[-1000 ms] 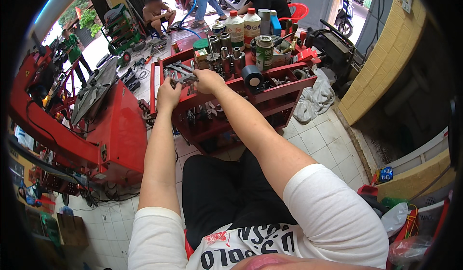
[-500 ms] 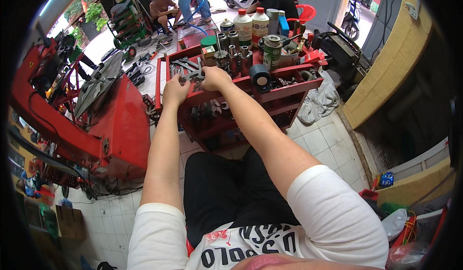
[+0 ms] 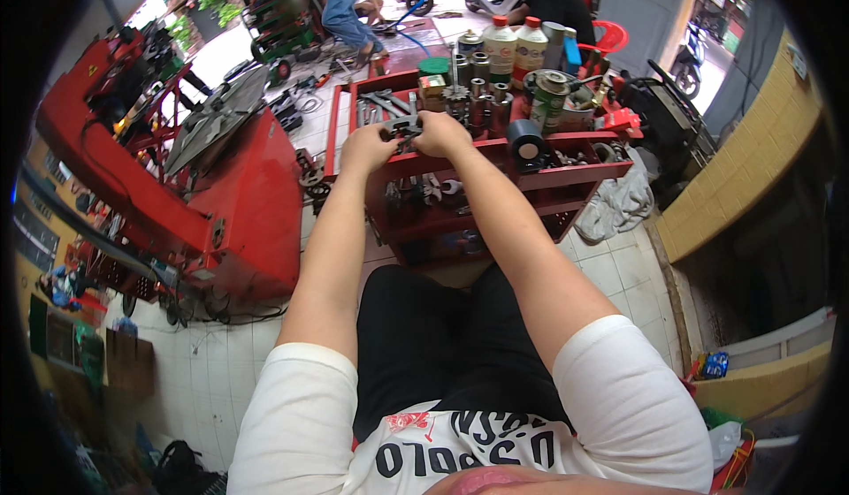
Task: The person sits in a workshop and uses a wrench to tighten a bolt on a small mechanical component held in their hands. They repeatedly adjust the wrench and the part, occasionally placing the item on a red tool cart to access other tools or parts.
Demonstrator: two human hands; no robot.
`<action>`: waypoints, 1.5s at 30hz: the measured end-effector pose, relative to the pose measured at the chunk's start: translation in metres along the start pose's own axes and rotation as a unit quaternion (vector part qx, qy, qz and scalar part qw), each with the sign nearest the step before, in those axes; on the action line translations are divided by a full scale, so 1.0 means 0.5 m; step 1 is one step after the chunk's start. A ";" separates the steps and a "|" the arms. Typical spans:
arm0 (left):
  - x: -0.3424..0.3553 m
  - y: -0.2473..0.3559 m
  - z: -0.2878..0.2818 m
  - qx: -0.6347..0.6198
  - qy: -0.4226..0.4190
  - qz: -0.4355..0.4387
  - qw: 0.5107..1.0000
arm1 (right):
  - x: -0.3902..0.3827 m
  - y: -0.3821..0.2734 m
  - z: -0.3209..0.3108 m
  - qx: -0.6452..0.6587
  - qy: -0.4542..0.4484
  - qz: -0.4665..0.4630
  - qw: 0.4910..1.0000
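Observation:
Both hands meet over the near left side of a red tool cart (image 3: pixel 566 170). Between them is a small grey metal part (image 3: pixel 405 125), its exact kind too small to make out. My left hand (image 3: pixel 367 148) has its fingers closed on the part's left end, and my right hand (image 3: pixel 445 134) grips the right end. Several wrenches (image 3: pixel 386 102) lie in the tray just beyond. Upright metal sockets (image 3: pixel 480 102) stand to the right of them, beside a small green-lidded container (image 3: pixel 433 75). A dark cylinder (image 3: pixel 527 146) rests at the tray's near edge.
Two red-capped bottles (image 3: pixel 500 49) and a green spray can (image 3: pixel 550 97) stand on the cart. Left is a large red machine (image 3: pixel 243 203). A grey cloth (image 3: pixel 615 196) lies on the floor at right. Beyond, a person in black (image 3: pixel 566 9) sits near a red chair (image 3: pixel 610 37).
The whole view has shifted, so the cart sits farther right in it. Both hands still hold the metal part, which now looks more level. A person in jeans at the back has bent down.

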State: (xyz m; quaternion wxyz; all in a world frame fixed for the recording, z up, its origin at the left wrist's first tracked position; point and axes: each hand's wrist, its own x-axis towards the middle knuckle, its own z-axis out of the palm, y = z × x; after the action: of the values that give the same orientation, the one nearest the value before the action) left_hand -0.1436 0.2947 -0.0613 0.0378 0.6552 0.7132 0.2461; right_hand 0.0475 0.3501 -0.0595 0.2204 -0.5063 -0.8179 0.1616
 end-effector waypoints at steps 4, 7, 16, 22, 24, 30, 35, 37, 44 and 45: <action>-0.001 0.000 0.000 0.012 -0.010 -0.007 1.000 | -0.006 -0.008 -0.005 0.013 -0.006 0.001 1.000; -0.006 0.002 -0.001 0.003 -0.005 0.012 1.000 | -0.006 -0.002 -0.004 0.003 0.005 -0.011 1.000; -0.012 0.001 -0.010 -0.017 -0.009 -0.016 1.000 | -0.011 -0.016 -0.008 0.008 -0.002 -0.001 1.000; -0.012 -0.001 -0.008 -0.015 -0.003 -0.014 1.000 | -0.013 -0.019 -0.009 0.014 0.004 -0.006 1.000; -0.014 0.001 -0.007 -0.012 0.005 -0.009 1.000 | -0.010 -0.015 -0.006 0.014 0.005 -0.006 1.000; -0.011 -0.008 -0.006 -0.055 0.003 0.004 0.998 | -0.005 -0.008 0.001 0.011 0.012 -0.015 1.000; -0.007 -0.011 0.005 -0.046 0.021 0.011 0.999 | -0.004 -0.008 0.001 0.003 0.011 -0.014 1.000; -0.005 -0.013 0.007 -0.041 0.018 0.009 0.999 | -0.005 -0.010 -0.001 -0.002 0.010 -0.012 1.000; -0.008 -0.014 0.006 -0.043 0.022 0.007 0.999 | -0.006 -0.010 0.000 0.010 0.001 -0.013 1.000; -0.009 -0.011 0.005 -0.044 0.021 0.007 0.999 | -0.007 -0.009 -0.003 0.012 0.002 -0.013 1.000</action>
State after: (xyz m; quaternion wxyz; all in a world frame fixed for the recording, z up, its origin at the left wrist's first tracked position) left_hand -0.1472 0.2913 -0.0671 0.0496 0.6530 0.6975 0.2910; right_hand 0.0462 0.3452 -0.0569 0.2299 -0.4935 -0.8219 0.1676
